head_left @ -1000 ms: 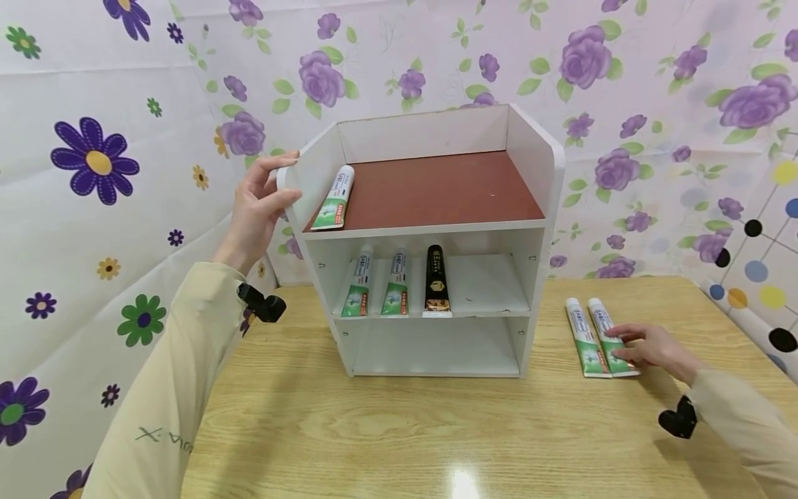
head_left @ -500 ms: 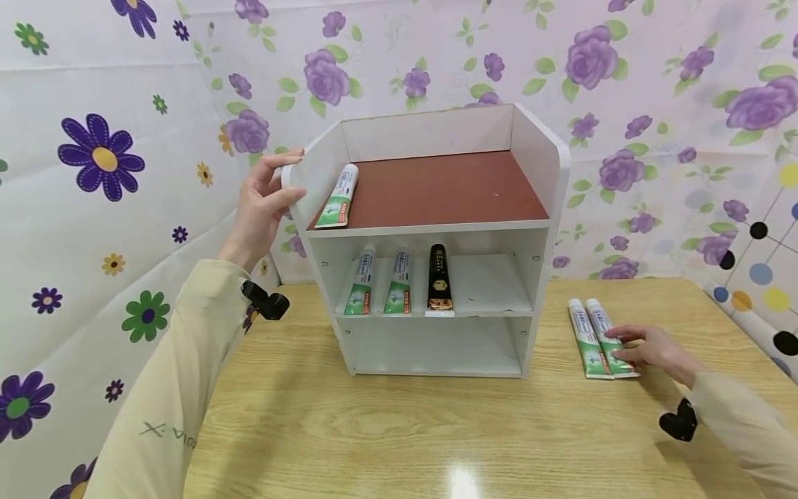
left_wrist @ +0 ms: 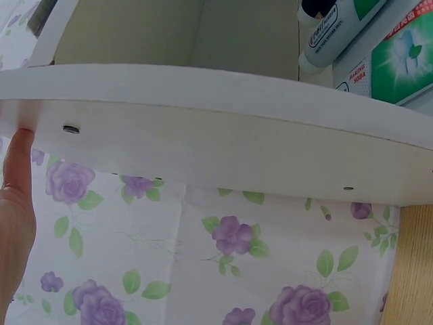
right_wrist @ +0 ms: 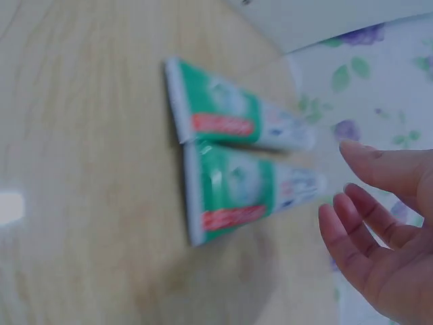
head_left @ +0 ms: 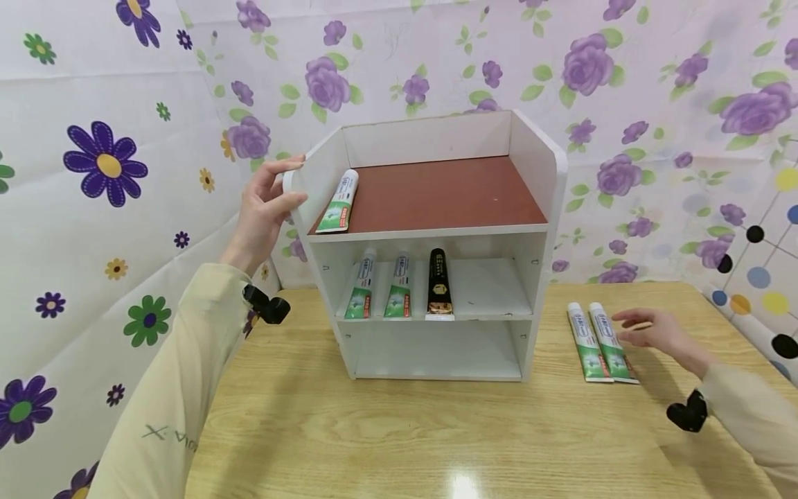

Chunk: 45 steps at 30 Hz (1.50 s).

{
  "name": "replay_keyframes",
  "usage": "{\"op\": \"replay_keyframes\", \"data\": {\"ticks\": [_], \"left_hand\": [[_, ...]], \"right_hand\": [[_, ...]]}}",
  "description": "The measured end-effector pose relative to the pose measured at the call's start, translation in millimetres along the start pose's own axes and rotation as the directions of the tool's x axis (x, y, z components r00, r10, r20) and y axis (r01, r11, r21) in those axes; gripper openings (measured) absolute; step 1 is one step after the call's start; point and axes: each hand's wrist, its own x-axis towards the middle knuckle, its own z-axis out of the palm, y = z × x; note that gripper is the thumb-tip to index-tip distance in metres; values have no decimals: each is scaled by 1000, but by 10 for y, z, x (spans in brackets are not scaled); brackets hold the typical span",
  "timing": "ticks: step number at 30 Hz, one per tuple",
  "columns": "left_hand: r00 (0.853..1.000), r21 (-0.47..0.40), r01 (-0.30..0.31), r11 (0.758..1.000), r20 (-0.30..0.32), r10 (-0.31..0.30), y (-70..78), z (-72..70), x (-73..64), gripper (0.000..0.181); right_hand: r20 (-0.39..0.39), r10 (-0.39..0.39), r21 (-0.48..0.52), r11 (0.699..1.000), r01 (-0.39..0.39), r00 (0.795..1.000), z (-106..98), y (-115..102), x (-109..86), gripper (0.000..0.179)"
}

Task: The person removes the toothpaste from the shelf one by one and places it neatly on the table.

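Observation:
My left hand grips the upper left side panel of a white tabletop shelf, thumb inside and fingers outside. One finger shows against the panel in the left wrist view. Two green-and-white toothpaste tubes lie side by side on the table, right of the shelf. Just right of them, my right hand hovers with loosely spread fingers and nothing in it. The right wrist view shows its fingers apart from the tubes' capped ends.
Another green-and-white tube lies on the shelf's brown top. Two more and a black toothpaste tube lie on the middle level. The wooden table meets flowered cloth walls at the back and left.
My right hand has let go of the right-hand tube and lifted up and away from it. The tubes remain on the table. My left hand keeps its grip on the shelf.

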Motion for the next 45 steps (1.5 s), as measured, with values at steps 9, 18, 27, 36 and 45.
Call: {"op": "replay_keyframes", "data": {"ticks": [9, 18, 27, 36, 45], "left_hand": [[1000, 4, 4, 1000, 24, -4, 12, -26, 4, 36], [1000, 3, 10, 1000, 20, -10, -3, 4, -8, 36], [1000, 14, -9, 1000, 19, 8, -13, -9, -18, 36], [1000, 3, -8, 1000, 18, 8, -26, -13, -39, 36], [1000, 14, -20, 1000, 18, 20, -25, -7, -15, 36]], "right_hand": [[-15, -137, 237, 962, 136, 991, -142, -764, 207, 32], [-104, -144, 269, 949, 167, 984, -211, -1544, 313, 37], [-91, -311, 644, 706, 294, 946, -373, -2189, 295, 22], [-174, -331, 792, 513, 331, 928, -432, -2766, 197, 21], [-219, -382, 727, 550, 411, 898, -395, -3266, 83, 26]]}}
